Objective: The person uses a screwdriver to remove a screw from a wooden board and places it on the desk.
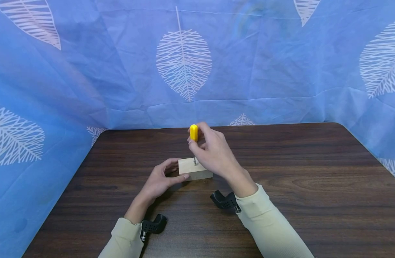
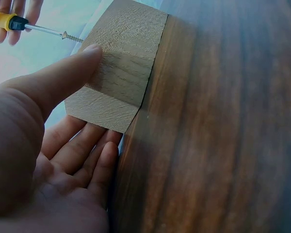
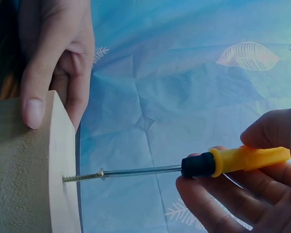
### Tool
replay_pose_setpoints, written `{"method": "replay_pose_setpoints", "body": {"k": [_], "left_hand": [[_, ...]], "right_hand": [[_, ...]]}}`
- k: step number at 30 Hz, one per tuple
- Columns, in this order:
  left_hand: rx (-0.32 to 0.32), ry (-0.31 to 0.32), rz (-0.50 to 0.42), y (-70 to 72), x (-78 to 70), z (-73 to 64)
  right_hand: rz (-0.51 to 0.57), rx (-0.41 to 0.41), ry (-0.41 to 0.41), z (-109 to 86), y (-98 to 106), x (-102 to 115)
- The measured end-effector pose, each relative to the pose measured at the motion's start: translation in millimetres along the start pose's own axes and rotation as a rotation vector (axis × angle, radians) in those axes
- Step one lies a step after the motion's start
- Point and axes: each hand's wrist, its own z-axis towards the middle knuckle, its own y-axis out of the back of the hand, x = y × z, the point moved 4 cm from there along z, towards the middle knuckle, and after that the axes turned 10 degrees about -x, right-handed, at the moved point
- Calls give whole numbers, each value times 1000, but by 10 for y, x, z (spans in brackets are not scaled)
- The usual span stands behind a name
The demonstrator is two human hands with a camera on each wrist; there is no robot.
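A pale wooden block (image 1: 197,175) lies on the dark table. My left hand (image 1: 160,178) grips its left end, thumb on the near side and fingers behind. A screw (image 3: 82,178) stands in the block's top face, its tip in the wood and much of its thread showing. Above it, my right hand (image 1: 217,150) holds a screwdriver (image 3: 247,161) by its yellow handle with a black collar, thumb on one side and fingers on the other. The screwdriver stands upright, its metal shaft meeting the screw head. In the left wrist view the screw (image 2: 72,38) partly shows beyond the left thumb.
The dark wood-grain table (image 1: 307,172) extends around the block on all sides. A blue cloth (image 1: 249,64) with white leaf prints hangs behind and beside it. Black wrist mounts (image 1: 155,224) jut inward from both cream sleeves (image 1: 275,225).
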Motion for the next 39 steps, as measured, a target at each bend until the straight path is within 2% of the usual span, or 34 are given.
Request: {"method": "replay_pose_setpoints", "body": {"k": [13,23,32,39], "left_hand": [[10,-5,5,-2,6,-1],[7,-4,5,0,3,-4],[3,-3,10,5,0,-1],[-5,6,17,7,5,-6]], "right_hand": [[3,-26,79,3,7,8],[-2,-8,24,5,10,3],[-13,-1,43,5,-1,7],[-22,6,18,7,-8,14]]}}
